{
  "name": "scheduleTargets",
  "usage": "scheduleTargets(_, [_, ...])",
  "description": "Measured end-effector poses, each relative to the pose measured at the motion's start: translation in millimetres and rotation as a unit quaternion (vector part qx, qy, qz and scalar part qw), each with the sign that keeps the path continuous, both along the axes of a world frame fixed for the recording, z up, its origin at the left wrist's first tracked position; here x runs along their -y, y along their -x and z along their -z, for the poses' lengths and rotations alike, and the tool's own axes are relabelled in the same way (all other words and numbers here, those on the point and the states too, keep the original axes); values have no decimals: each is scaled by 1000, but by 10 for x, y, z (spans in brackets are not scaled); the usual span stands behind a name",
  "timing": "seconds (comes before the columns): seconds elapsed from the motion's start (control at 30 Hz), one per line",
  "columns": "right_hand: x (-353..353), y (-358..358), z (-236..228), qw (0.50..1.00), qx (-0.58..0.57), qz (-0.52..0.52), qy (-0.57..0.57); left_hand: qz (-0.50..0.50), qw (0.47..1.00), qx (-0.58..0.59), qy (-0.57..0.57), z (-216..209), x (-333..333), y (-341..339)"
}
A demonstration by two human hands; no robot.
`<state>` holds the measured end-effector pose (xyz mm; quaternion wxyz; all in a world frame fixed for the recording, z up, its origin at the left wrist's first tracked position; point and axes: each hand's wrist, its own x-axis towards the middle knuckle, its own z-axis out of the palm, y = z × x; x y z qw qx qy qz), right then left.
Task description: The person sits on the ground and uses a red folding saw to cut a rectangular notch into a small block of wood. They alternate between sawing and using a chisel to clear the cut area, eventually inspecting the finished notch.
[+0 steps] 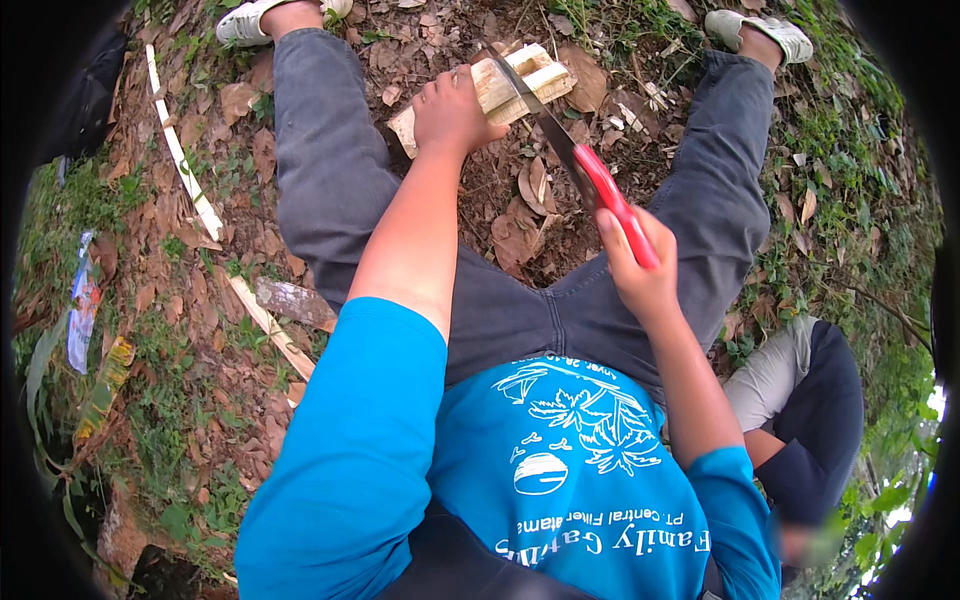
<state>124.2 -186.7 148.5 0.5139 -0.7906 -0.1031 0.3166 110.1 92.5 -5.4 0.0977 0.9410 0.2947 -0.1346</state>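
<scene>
Printed teal T-shirt (475,460) sat lower centre; right hand (648,287) gripped red-handled metal saw (589,166), left hand (448,112) clutched pale split wood (493,88), upper centre.

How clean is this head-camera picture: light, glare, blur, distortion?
Head view, centre: mostly soft daylight, the red saw handle and split wood reading clearly; head view, rim: fisheye bending and black corners; head view, lower right: glare washing out gaps in the foliage, and a smudged patch by the other person.
</scene>
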Motion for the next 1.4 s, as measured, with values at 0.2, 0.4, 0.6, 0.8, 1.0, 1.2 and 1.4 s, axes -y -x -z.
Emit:
scheduleTargets(0.2, [70, 124, -206, 1000, 18, -7, 18, -4, 1000, -7, 17, -17, -127, -19])
scheduleTargets(0.4, [292, 206, -432, 995, 81, -59, 26, -3, 1000, -16, 14, -28, -50, 17])
scheduleTargets(0.6, [-248, -11, 26, 995, 72, -71, 25, -1, 999, -26, 32, -48, 7, 9])
scheduleTargets(0.8, [384, 218, -672, 994, 51, -86, 49, 2, 1000, -8, -15, -17, -34, 16])
scheduleTargets(1.0, [-300, -162, 145, 998, 60, -36, 8, 13, 1000, 14, -5, -9, 1, -27])
scheduleTargets(1.2, [321, 226, -582, 997, 44, -56, 38, -13, 999, -23, 33, -56, -34, 49])
scheduleTargets(1.4, [-217, -84, 63, 997, 59, -41, 11, 8, 1000, 27, -13, 73, 25, 18])
